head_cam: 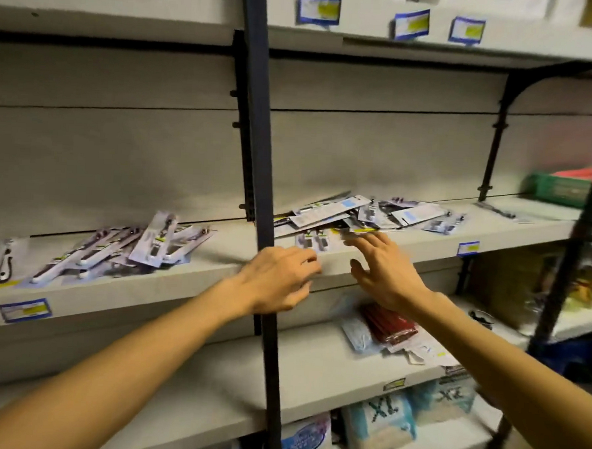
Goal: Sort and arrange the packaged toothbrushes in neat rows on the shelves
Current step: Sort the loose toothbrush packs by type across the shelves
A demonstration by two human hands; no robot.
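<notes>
Both hands are held at the shelf (424, 244) edge below a loose pile (353, 217) of packs: left hand (278, 281) loosely curled, right hand (384, 270) spread; nothing is gripped.

You had one toothbrush pile (122, 249) left of the upright post (258, 126) and another pile (356, 217) right of it, both on the middle shelf (181, 287).

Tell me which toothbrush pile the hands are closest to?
The right pile, past the dark post; both hands reach its front edge. The left pile lies untouched.
</notes>
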